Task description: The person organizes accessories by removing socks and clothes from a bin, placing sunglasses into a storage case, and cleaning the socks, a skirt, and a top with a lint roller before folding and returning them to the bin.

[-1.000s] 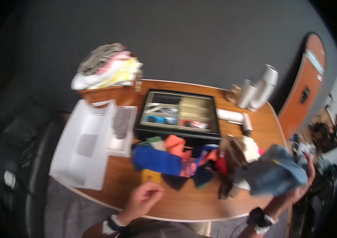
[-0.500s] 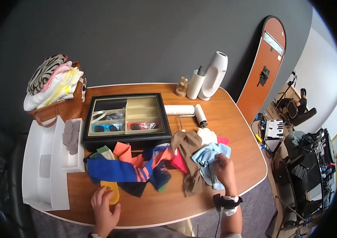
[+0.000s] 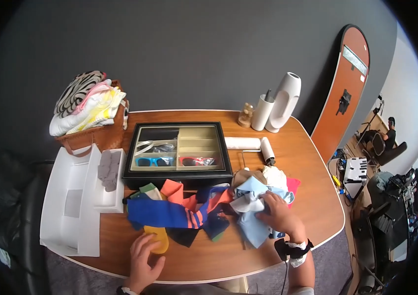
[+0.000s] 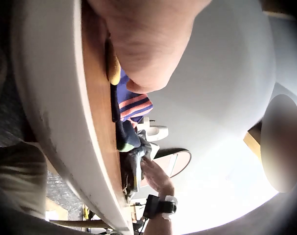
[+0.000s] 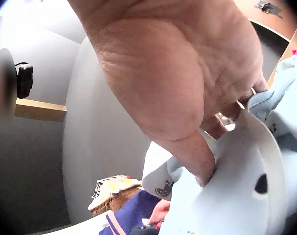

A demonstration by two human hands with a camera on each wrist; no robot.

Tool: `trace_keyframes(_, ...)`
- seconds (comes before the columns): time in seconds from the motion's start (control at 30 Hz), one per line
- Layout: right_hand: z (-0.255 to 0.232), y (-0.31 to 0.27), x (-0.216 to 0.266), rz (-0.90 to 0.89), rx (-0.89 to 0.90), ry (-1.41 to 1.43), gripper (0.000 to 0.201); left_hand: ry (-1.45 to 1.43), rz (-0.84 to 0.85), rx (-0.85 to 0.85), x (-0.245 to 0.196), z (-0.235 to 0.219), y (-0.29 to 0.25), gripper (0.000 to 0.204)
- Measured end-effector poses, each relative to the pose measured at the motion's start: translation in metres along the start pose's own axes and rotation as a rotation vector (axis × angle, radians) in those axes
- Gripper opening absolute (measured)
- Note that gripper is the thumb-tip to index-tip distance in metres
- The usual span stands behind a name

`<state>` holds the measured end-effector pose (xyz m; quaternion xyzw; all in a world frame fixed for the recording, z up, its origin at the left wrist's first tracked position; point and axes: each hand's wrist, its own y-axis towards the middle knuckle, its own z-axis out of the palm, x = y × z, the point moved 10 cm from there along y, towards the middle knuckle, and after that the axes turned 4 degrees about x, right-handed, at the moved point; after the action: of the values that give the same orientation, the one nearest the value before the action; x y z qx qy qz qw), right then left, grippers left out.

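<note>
My right hand (image 3: 282, 216) lies on a light blue garment (image 3: 254, 228) at the right of the clothes pile, fingers spread; in the right wrist view the thumb and fingers touch the pale cloth (image 5: 221, 191). My left hand (image 3: 144, 260) rests near the front edge, relaxed, its fingertips at a yellow sock (image 3: 158, 240). Beyond it lie a blue sock with coral stripes (image 3: 162, 212), a coral piece (image 3: 172, 191) and dark socks. A brown cloth (image 3: 244, 176), a cream cloth (image 3: 275, 178) and a pink cloth (image 3: 293, 186) show behind the blue garment.
Behind the socks stands a black glasses case (image 3: 177, 174). White boxes (image 3: 51, 221) and a basket of folded cloths (image 3: 91, 137) are at left. White vases (image 3: 284, 101), a glass jar (image 3: 246, 115) and a lint roller (image 3: 267, 150) stand or lie at the back right.
The blue garment, held up at the far right earlier, now lies spread over the brown cloth. My right hand has opened on it. My left hand stays by the yellow sock.
</note>
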<state>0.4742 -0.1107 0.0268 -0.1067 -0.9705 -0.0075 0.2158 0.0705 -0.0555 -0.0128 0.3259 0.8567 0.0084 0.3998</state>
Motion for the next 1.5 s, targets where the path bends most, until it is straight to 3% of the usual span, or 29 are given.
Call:
trace_keyframes(0.1, -0.028, 0.003, 0.031, -0.069, -0.234, -0.071, 0.048, -0.023, 0.031, -0.050, 0.003, -0.023, 0.018, 0.046)
trace_keyframes(0.2, -0.042, 0.023, 0.091, -0.254, -0.269, 0.070, 0.042, 0.034, 0.042, -0.145, -0.006, -0.058, 0.065, 0.044)
trace_keyframes(0.27, -0.030, 0.038, 0.136, -0.451, -0.222, 0.031, 0.035, 0.034, 0.028, -0.221, 0.001, -0.072, 0.098, 0.050)
trace_keyframes(0.33, 0.000, 0.064, 0.158, -0.527, -0.145, -0.027, 0.035, -0.013, 0.029, -0.326, 0.027, -0.073, 0.129, 0.059)
trace_keyframes(0.43, 0.031, 0.097, 0.185, -0.553, -0.235, -0.336, 0.038, -0.038, -0.116, -0.304, 0.071, -0.059, 0.161, 0.067)
trace_keyframes(0.6, 0.058, 0.136, 0.173, -0.433, -0.291, -0.555, 0.043, -0.020, -0.199, -0.286, 0.097, -0.058, 0.173, 0.073)
trace_keyframes(0.73, 0.065, 0.141, 0.171, -0.403, -0.268, -0.634, 0.039, -0.274, -0.297, -0.163, 0.131, -0.044, 0.179, 0.077)
trace_keyframes(0.87, 0.073, 0.137, 0.176, -0.402, -0.431, -0.824, 0.044, -0.207, -0.246, -0.276, 0.129, -0.046, 0.177, 0.068)
trace_keyframes(1.0, 0.077, 0.137, 0.179, -0.404, -0.384, -0.883, 0.048, -0.301, -0.286, -0.329, 0.128, -0.050, 0.176, 0.065)
trace_keyframes(1.3, 0.071, 0.141, 0.182, -0.466, -0.329, -0.674, 0.078, -0.767, -0.300, -0.454, 0.140, -0.047, 0.174, 0.042)
trace_keyframes(1.5, 0.058, 0.135, 0.185, -0.567, -0.392, -0.593, 0.064, -0.834, -0.346, -0.480, 0.140, -0.051, 0.171, 0.038)
